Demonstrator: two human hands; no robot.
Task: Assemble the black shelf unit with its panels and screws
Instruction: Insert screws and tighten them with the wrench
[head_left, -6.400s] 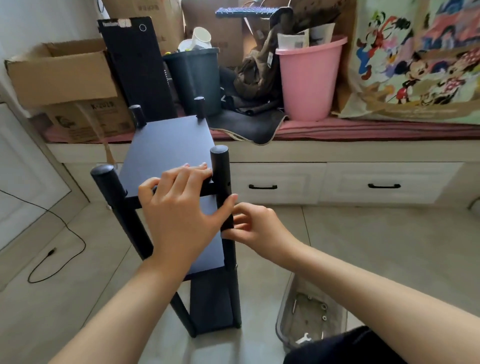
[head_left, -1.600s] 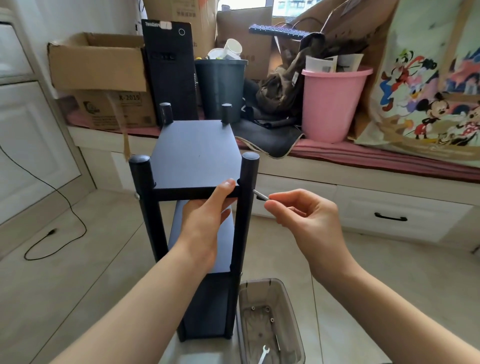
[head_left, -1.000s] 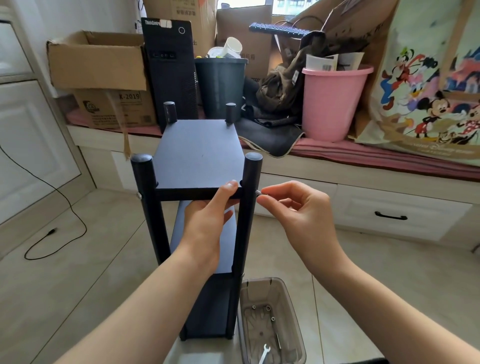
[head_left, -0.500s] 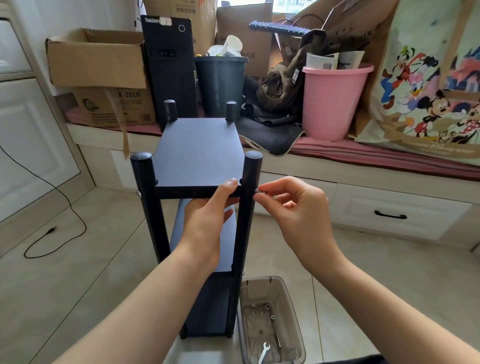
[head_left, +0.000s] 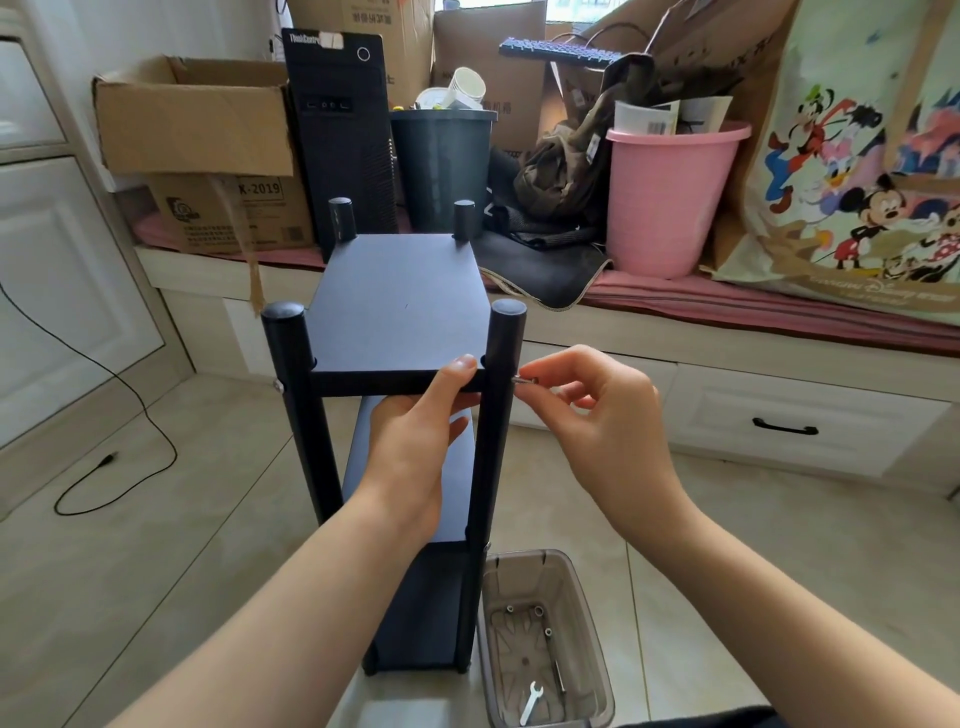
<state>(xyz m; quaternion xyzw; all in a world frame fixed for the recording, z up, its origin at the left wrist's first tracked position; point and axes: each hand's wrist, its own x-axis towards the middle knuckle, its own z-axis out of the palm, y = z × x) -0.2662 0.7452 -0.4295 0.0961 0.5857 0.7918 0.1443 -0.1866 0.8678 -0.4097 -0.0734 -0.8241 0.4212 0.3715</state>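
Note:
The black shelf unit (head_left: 397, 304) stands upright on the tiled floor, with round posts at its corners and lower panels beneath the top one. My left hand (head_left: 415, 441) grips the front edge of the top panel from below, thumb on the upper face beside the near right post (head_left: 501, 374). My right hand (head_left: 597, 415) pinches a silver screw (head_left: 523, 380) whose tip sits in the outer side of that post, level with the top panel.
A clear plastic bin (head_left: 545, 644) with screws and a small wrench (head_left: 530, 701) sits on the floor by the shelf's right foot. Behind stands a bench with cardboard boxes, a computer tower (head_left: 337, 124), a dark bin, a pink bucket (head_left: 670, 197). A black cable (head_left: 111, 457) lies at left.
My right hand brought the screw in from the right and set it into the near right post. My left hand has kept its hold under the top panel's front edge.

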